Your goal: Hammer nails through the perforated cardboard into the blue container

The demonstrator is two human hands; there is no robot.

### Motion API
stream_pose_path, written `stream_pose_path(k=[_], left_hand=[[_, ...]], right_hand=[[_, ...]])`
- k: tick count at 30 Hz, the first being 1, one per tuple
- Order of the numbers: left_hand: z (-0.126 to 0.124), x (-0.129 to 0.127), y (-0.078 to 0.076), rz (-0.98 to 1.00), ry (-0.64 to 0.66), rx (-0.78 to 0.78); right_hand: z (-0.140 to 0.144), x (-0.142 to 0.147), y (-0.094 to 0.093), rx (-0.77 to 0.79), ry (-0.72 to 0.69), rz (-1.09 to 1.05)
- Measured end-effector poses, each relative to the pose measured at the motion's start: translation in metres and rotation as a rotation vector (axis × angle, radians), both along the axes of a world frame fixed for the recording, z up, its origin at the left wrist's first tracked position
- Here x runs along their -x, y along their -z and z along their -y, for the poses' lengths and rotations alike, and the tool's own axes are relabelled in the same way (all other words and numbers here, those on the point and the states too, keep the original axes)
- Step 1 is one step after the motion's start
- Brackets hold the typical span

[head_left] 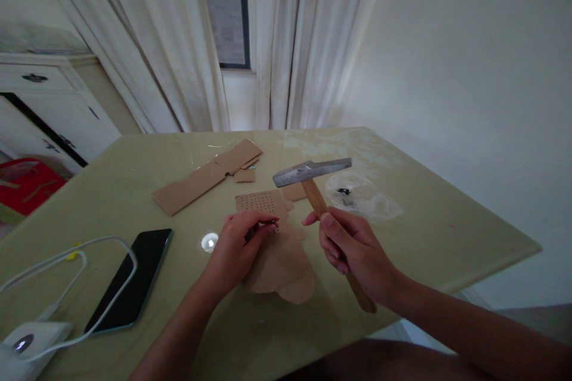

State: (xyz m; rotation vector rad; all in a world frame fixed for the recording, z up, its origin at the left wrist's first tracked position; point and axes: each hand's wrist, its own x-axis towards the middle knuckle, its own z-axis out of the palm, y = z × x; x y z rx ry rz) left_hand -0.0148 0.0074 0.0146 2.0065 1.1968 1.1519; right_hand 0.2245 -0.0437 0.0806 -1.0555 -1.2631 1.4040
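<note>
Nearest cam: 1 white box (51,333) at your lower L, w/ a white cable (109,239) looping over 1 dark phone (134,277). Next, further back on the table (447,232): 1 long cardboard strip (205,179), w/ at least 1 small scrap (244,176) by its R end. Your left hand (239,244) rests at the dotted cardboard (257,200), mid-table, fingers pinched narrow on what looks like 1 small dark item (274,223), too tiny to ID. Wavy-edged cardboard (279,268) sits on the near side; can't tell if 1 pc or a stack. Progress, my read: far end done, several rows of small holes, too fine to count; near part shows none, so approx partway, remaining qty unclear. Your right hand (357,244) grips 1 hammer (315,196) by its wooden handle, head looks raised off the cardboard. Far R: 1 clear plastic bag (378,199) w/ dark bits (344,191), qty unclear. Hands: 2, both yours.
</note>
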Motion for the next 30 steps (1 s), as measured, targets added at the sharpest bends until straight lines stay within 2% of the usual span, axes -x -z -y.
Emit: stream_pose_path(k=[30], left_hand=[[0.0014, -0.0004, -0.0017, -0.016, 0.000, -0.007]], right_hand=[[-0.0012, -0.0014, 0.0009, 0.027, 0.017, 0.010]])
